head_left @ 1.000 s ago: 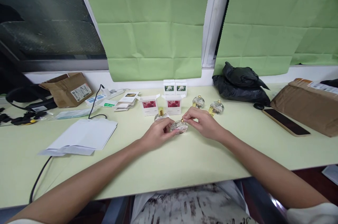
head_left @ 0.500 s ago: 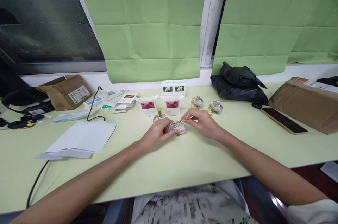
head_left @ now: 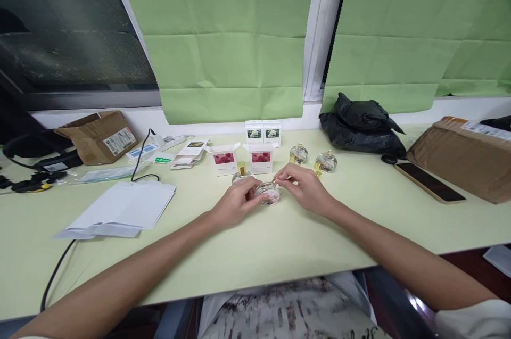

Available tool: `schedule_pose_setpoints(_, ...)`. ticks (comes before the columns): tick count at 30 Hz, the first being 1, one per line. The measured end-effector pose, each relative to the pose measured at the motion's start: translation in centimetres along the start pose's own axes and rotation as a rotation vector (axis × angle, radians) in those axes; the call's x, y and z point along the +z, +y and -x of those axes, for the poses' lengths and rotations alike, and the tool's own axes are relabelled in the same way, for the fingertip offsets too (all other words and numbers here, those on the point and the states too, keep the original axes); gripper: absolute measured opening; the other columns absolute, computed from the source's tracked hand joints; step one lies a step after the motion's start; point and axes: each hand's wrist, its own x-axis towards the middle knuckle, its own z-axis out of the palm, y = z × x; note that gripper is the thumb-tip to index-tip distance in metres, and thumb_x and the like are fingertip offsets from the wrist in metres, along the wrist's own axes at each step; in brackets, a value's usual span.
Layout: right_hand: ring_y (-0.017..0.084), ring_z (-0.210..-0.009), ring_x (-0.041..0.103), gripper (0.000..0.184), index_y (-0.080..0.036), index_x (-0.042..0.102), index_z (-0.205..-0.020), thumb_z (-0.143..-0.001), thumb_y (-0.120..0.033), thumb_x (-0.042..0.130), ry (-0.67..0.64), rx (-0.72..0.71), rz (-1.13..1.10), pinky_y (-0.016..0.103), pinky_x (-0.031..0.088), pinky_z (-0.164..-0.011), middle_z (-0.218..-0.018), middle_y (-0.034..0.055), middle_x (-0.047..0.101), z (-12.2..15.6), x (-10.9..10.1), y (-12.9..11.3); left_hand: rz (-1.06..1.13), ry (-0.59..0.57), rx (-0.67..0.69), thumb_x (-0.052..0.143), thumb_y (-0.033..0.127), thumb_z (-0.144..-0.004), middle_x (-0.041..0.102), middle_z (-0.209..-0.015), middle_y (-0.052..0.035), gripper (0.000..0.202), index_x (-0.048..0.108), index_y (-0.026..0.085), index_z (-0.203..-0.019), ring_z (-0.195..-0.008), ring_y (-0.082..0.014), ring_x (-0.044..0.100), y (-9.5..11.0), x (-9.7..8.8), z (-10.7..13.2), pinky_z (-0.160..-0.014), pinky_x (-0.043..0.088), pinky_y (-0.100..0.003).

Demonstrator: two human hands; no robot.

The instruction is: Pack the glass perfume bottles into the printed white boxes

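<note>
A round clear-glass perfume bottle (head_left: pixel 270 194) with a gold top stands on the table in front of me. My left hand (head_left: pixel 238 201) is closed on its left side, thumb against the front of the glass. With fingertips pinched together, my right hand (head_left: pixel 300 184) grips the small gold top; the fingers partly cover it. Just behind my left hand stands another bottle (head_left: pixel 241 174) with a gold neck, its lower part hidden. Two more glass bottles, a back one (head_left: pixel 299 153) and a right one (head_left: pixel 327 161), stand beyond my right hand, with gold pieces beside them.
Two opened white boxes with red flower pictures, a left one (head_left: pixel 224 160) and a right one (head_left: pixel 261 158), stand behind the bottles. Farther back are closed white boxes (head_left: pixel 262 134). White papers (head_left: pixel 120 210) lie left; a phone (head_left: pixel 429 183), black bag (head_left: pixel 361 131) and brown parcel (head_left: pixel 459 155) lie right.
The view has shifted very slightly. Both hands stay on the same bottle, with the right fingers still on its gold top.
</note>
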Motion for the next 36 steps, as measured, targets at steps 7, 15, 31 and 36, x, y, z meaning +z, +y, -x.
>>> schedule_pose_setpoints(7,0.022,-0.092,0.071,0.017,-0.023,0.066,-0.086,-0.101,-0.030,0.066,0.003,0.118,-0.117,0.034,0.056,-0.078,-0.096,0.0038,0.076,-0.1,0.3,0.2,-0.016,0.009,0.006,0.062,0.049,-0.104,0.064,-0.086,-0.0012,0.031,0.068,0.019,-0.111,-0.071,-0.0151,0.054,-0.1,0.0,0.1,-0.069,0.043,-0.029)
schedule_pose_setpoints(15,0.022,-0.089,0.070,0.016,-0.024,0.067,-0.087,-0.102,-0.029,0.064,0.114,0.083,-0.036,0.034,0.054,-0.074,-0.095,0.0043,0.075,0.4,1.2,-0.1,-0.006,0.032,0.000,0.064,0.049,-0.103,0.065,-0.087,-0.0015,0.031,0.069,0.019,-0.112,-0.070,-0.0151,0.054,-0.4,0.2,0.1,-0.068,0.044,-0.029)
schedule_pose_setpoints(31,0.022,-0.087,0.071,0.013,-0.023,0.067,-0.087,-0.100,-0.023,0.064,0.103,0.139,-0.067,0.036,0.054,-0.080,-0.099,0.0038,0.076,0.5,1.4,-0.1,0.007,0.004,-0.017,0.062,0.048,-0.104,0.065,-0.091,-0.0023,0.031,0.069,0.020,-0.115,-0.075,-0.0165,0.057,-0.1,0.0,0.1,-0.071,0.044,-0.031)
schedule_pose_setpoints(36,0.024,-0.104,0.073,0.013,-0.022,0.069,-0.088,-0.100,-0.023,0.064,0.010,0.145,-0.159,0.036,0.055,-0.087,-0.105,0.0054,0.078,0.2,0.5,0.2,0.016,0.004,-0.030,0.063,0.048,-0.104,0.064,-0.090,-0.0016,0.032,0.070,0.019,-0.114,-0.074,-0.0160,0.057,0.0,0.0,0.0,-0.071,0.044,-0.030)
